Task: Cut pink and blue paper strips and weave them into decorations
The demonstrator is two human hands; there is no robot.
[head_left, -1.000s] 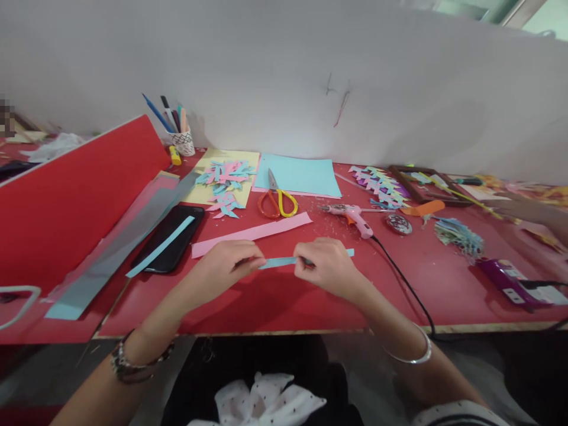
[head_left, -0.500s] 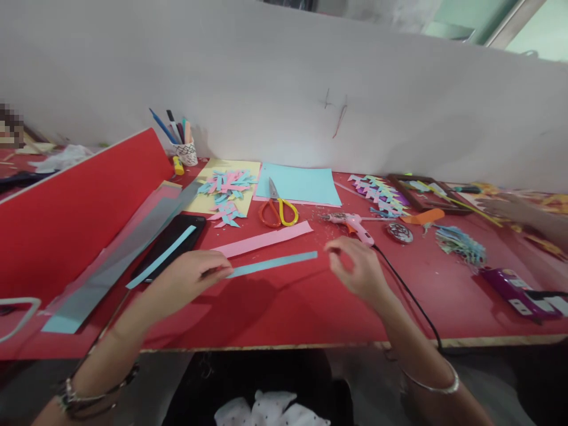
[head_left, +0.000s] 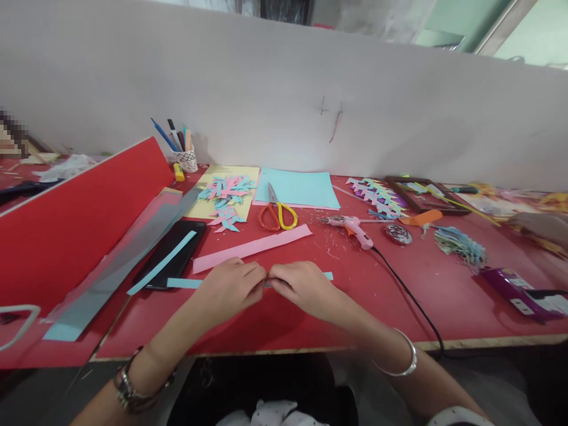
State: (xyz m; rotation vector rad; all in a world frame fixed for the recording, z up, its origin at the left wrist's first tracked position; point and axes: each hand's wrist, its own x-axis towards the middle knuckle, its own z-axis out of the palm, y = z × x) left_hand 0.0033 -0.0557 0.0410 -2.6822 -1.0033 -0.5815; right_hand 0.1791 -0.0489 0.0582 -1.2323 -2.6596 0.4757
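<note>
A narrow light-blue paper strip [head_left: 184, 283] runs sideways through both my hands above the red table, its two ends showing on either side. My left hand [head_left: 233, 290] pinches it near its middle, fingers closed. Close against it, my right hand [head_left: 304, 289] grips the same strip with thumb and fingers together; the part between them is mostly hidden. Just behind the hands lies a wider pink paper strip [head_left: 252, 248]. Another light-blue strip [head_left: 162, 263] rests across a black phone [head_left: 189, 236] at the left. Scissors [head_left: 278, 213] with red and yellow handles lie farther back.
A pink glue gun [head_left: 350, 228] with a black cable lies to the right. Cut paper pieces [head_left: 228, 192] are heaped on a yellow sheet. A red board [head_left: 89, 225] leans at left, near a pen cup [head_left: 186, 160]. Another person's hand [head_left: 541, 228] is at far right.
My right hand has moved left to meet my left hand and now holds the strip too. My left hand has moved right, nearer the strip's middle.
</note>
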